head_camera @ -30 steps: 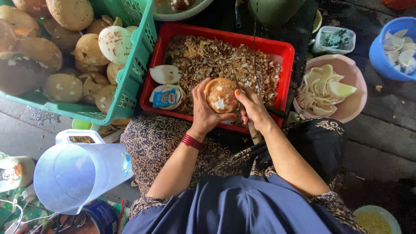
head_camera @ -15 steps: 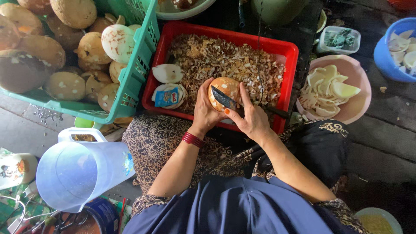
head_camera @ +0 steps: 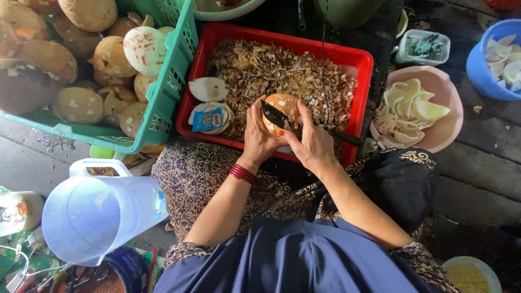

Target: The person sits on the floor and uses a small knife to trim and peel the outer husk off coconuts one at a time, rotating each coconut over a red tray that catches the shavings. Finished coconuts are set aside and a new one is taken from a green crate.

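While my left hand cupped the coconut over the red tray of shavings, my right hand gripped the knife, blade laid across it.

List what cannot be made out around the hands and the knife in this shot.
- Head view: the underside of the coconut is hidden by the left hand.
- The knife handle is covered by the right hand.
- The red crate floor is buried under shavings.
- The green crate is cut off by the top and left edges.
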